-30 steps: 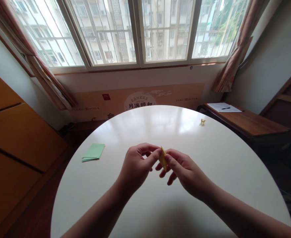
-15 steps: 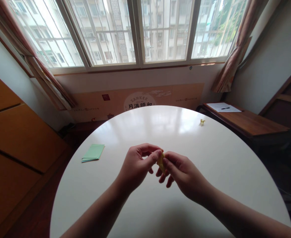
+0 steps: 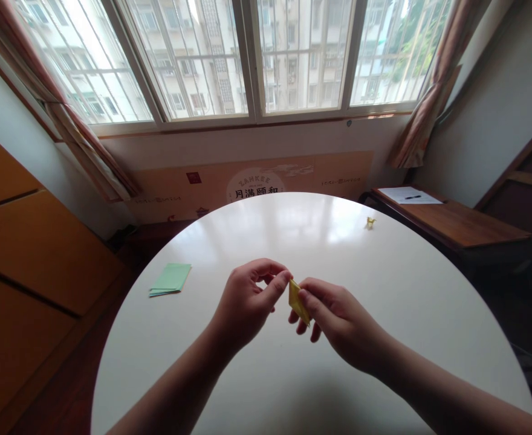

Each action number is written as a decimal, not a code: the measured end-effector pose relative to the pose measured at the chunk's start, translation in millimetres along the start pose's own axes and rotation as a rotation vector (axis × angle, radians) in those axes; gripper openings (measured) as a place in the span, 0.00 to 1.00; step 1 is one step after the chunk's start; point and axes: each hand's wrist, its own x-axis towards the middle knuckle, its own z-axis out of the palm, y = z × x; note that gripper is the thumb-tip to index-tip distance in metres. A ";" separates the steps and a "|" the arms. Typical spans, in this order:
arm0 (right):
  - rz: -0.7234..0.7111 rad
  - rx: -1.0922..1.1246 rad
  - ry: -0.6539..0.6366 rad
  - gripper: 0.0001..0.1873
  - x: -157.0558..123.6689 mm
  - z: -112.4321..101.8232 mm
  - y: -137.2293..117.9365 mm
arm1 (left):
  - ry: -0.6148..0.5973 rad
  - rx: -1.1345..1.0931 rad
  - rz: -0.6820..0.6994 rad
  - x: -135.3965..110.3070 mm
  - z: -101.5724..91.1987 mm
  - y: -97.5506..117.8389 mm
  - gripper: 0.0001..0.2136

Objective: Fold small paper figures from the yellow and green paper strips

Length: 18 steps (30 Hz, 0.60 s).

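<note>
A small folded piece of yellow origami paper, long and pointed at both ends, is held above the white table. My right hand pinches its right edge between thumb and index finger, the other fingers curled behind. With thumb and index finger pressed together, my left hand pinches its upper tip. The lower point of the paper hangs free. Fingers hide part of its back.
The round white table carries a stack of green paper sheets at the left and a small yellow folded paper figure at the far right. Beyond stands a wooden desk with a white sheet and a dark pen.
The yellow paper has turned, showing more of its flat face, and its lower end has shifted down and right. My left hand has drawn slightly left, to the paper's tip.
</note>
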 end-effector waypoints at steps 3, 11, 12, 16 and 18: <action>-0.002 -0.018 0.015 0.15 -0.1 -1.1 0.4 | -0.013 0.045 0.035 -1.1 -2.0 0.1 0.11; -0.046 -0.154 0.013 0.15 -0.5 -3.6 -2.0 | -0.101 0.019 -0.035 1.3 -5.0 2.4 0.10; -0.053 -0.179 0.011 0.15 -0.5 -3.4 -2.2 | -0.097 0.033 -0.034 1.1 -4.7 2.4 0.10; -0.069 -0.269 0.016 0.14 -0.9 -3.1 -2.4 | -0.042 0.147 0.031 -0.7 -2.6 1.4 0.08; -0.069 -0.314 0.030 0.13 -1.1 -3.5 -2.6 | -0.019 0.206 0.073 -1.3 -1.9 0.7 0.08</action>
